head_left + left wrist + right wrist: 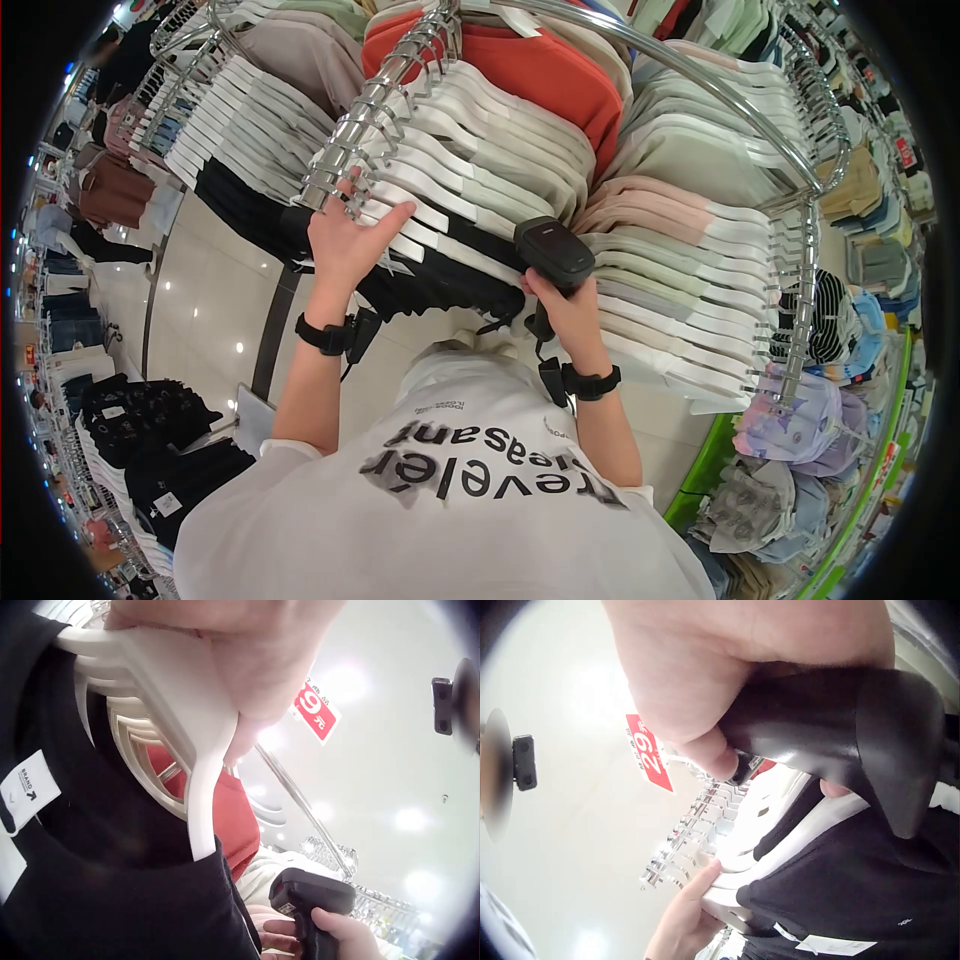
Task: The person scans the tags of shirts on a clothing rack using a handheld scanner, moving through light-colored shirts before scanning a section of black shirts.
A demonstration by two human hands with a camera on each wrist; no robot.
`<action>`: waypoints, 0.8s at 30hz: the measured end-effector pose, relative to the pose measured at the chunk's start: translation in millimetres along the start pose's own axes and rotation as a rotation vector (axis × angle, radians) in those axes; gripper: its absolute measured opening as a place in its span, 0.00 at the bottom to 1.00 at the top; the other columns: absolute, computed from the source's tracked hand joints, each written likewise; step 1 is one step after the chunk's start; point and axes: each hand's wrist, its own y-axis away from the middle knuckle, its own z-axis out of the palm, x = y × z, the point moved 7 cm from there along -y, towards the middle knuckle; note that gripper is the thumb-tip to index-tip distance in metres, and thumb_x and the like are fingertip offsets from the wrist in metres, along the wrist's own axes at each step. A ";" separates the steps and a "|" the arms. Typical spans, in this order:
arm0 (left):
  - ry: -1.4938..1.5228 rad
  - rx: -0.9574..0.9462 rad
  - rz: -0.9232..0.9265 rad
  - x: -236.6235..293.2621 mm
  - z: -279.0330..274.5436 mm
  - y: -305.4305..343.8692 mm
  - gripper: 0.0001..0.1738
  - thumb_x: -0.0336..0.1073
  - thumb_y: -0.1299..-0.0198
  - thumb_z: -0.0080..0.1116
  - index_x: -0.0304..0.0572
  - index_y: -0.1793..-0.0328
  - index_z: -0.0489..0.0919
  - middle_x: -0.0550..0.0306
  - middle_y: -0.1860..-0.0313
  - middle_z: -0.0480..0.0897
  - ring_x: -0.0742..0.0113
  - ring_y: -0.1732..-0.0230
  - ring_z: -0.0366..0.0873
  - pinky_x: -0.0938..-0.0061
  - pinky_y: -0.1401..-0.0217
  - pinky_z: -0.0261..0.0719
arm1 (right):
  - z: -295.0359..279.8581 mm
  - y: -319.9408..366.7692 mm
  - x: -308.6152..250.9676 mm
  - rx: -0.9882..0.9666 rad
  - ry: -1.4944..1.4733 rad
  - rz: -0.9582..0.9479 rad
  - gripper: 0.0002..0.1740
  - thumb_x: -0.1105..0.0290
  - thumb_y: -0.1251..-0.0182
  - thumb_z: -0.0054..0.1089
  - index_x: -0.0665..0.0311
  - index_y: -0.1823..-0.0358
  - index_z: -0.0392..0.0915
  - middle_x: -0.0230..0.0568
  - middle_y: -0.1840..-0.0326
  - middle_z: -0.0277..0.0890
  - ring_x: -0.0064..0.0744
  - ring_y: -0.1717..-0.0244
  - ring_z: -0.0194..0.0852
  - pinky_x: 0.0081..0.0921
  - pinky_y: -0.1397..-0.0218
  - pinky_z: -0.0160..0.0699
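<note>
Black scanner (553,250), white hangers (432,212), black shirt (440,285), orange-red shirt (540,70), red-and-white price sign (316,712)

The left hand (225,645) runs off the left wrist view's top edge, blurred by closeness; it hides the neck of the white hanger (199,780) it grips and the first digit of the red price sign (316,712). Print on the white label (28,787) is too small to read. The scanner (311,896) is cut by the bottom edge, its handle covered by the right hand (337,934); its window probably faces away.
</note>
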 end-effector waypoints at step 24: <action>0.017 -0.227 0.207 -8.0 -8.1 -4.1 0.56 0.49 0.52 0.83 0.37 0.18 0.70 0.42 0.33 0.83 0.61 0.39 0.83 0.67 0.37 0.82 | -2.1 -45.4 -29.0 0.008 -0.222 0.026 0.14 0.71 0.31 0.74 0.72 0.49 0.85 0.38 0.57 0.87 0.27 0.57 0.86 0.26 0.49 0.87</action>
